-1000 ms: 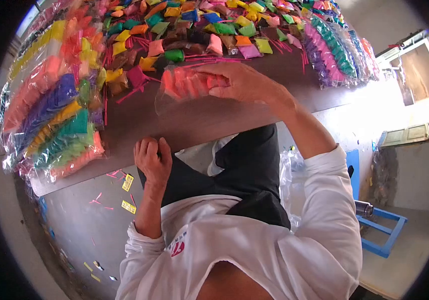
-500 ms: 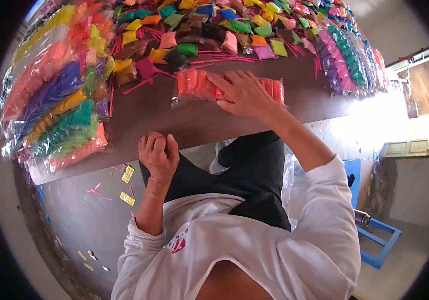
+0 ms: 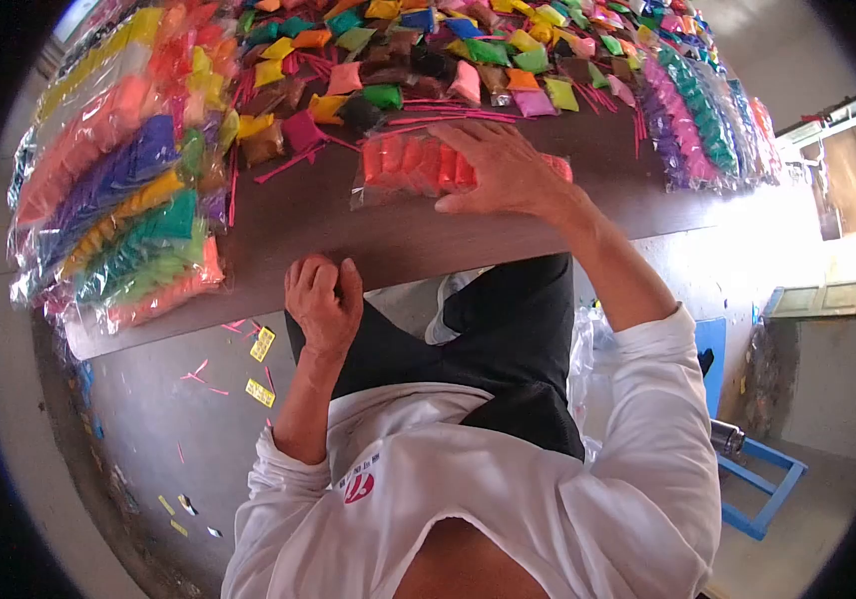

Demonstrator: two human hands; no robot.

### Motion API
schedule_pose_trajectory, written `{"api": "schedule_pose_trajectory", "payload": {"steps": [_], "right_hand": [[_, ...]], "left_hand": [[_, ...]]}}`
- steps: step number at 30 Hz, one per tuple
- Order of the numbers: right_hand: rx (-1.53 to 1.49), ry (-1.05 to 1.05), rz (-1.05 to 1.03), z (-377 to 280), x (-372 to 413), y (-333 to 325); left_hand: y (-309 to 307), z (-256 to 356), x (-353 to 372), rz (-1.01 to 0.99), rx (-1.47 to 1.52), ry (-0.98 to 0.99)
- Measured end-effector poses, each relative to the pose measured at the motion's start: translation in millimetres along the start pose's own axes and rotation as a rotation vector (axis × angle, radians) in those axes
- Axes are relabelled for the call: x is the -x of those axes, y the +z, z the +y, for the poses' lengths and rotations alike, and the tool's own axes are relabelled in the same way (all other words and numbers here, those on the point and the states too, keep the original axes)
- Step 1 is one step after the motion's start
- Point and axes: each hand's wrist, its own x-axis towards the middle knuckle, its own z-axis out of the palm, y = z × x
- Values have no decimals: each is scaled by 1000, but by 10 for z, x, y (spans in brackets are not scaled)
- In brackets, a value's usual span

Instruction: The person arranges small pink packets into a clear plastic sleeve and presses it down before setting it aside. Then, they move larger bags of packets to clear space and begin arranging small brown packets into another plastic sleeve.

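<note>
A clear plastic bag of red packets (image 3: 413, 165) lies flat near the front of the dark brown table (image 3: 298, 225). My right hand (image 3: 503, 170) rests over the right half of this bag, fingers spread and palm down, hiding part of it. At the table's front edge is my left hand (image 3: 323, 299), its fingers curled into a loose fist; whether anything is inside cannot be seen. A magenta packet (image 3: 302, 131) and pink strips (image 3: 293, 165) lie left of the red bag.
Long bags of coloured packets (image 3: 113, 150) are piled at the left, and more bags (image 3: 687, 120) at the right. Many loose small packets (image 3: 488, 52) cover the back. Below right stands a blue stool frame (image 3: 762, 489). Yellow labels (image 3: 260, 391) lie on the floor.
My right hand has shifted slightly right along the red bag, its fingers more spread, uncovering more red packets. My left hand stays curled at the edge. The whole view has shifted slightly.
</note>
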Motion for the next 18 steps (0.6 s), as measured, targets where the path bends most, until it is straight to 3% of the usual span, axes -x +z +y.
{"api": "schedule_pose_trajectory", "payload": {"steps": [3,5,8,10,18], "right_hand": [[57,-3,-10,67,-10,141],[61,-33,67,113,40,294],[131,20,-45,24,1,219],[130,5,67,8,61,300],[87,13,82,-42,118,340]], "left_hand": [[-31,32,-11,-8,-43,15],[-59,-17,45,-121,-78,-10],[0,41,13,-38,-37,46],[9,90,-3,-25,-27,55],[23,48,6,3,-12,68]]}}
